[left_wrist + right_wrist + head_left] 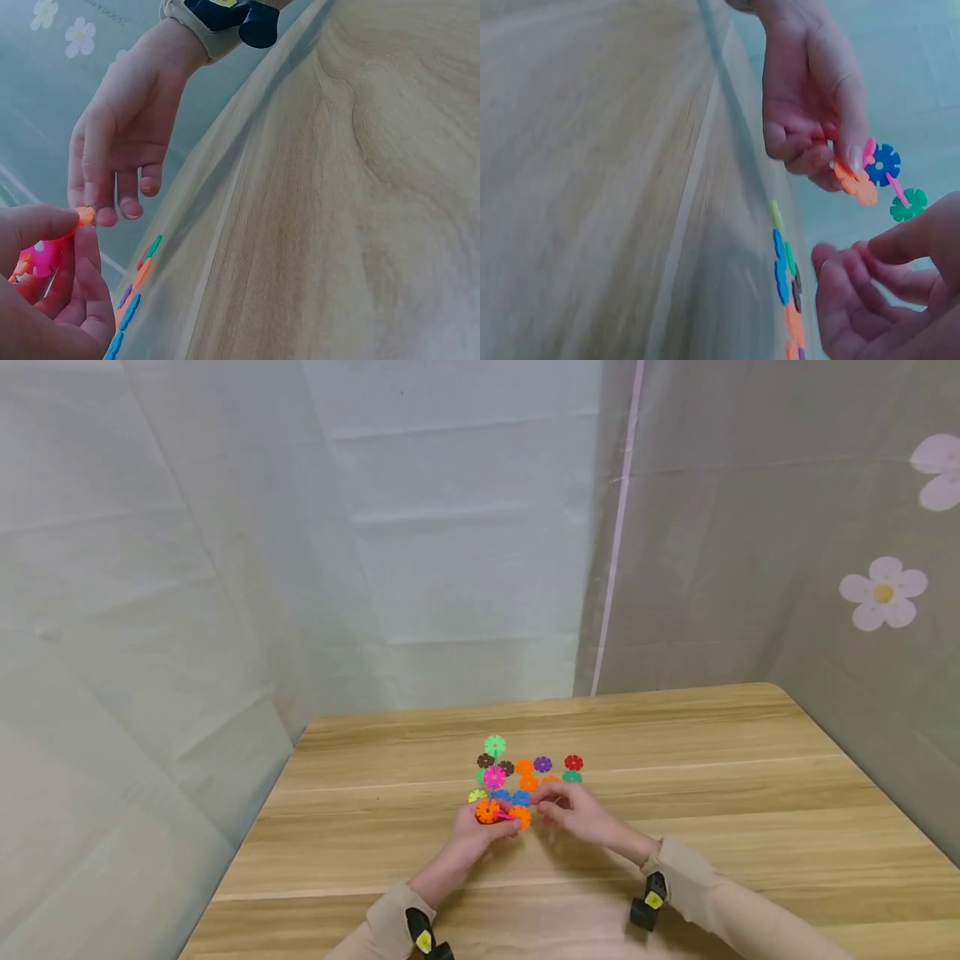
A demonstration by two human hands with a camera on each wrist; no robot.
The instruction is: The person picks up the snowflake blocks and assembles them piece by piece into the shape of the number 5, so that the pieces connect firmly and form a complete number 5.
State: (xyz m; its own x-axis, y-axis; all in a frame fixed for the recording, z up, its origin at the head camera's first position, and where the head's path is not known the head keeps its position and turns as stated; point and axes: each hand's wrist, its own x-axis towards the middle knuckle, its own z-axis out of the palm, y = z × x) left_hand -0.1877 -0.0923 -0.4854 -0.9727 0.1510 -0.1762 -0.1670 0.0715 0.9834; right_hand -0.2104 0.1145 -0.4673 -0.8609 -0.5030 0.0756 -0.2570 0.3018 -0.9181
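Orange disc [520,817] pinched in my left hand [472,839], I hold the linked discs [494,777] just left of my relaxed right hand [585,816], seemingly without a piece, on the near side of the loose discs [543,764], where a slack pinch or crooked push could, I judge, pop a joint.
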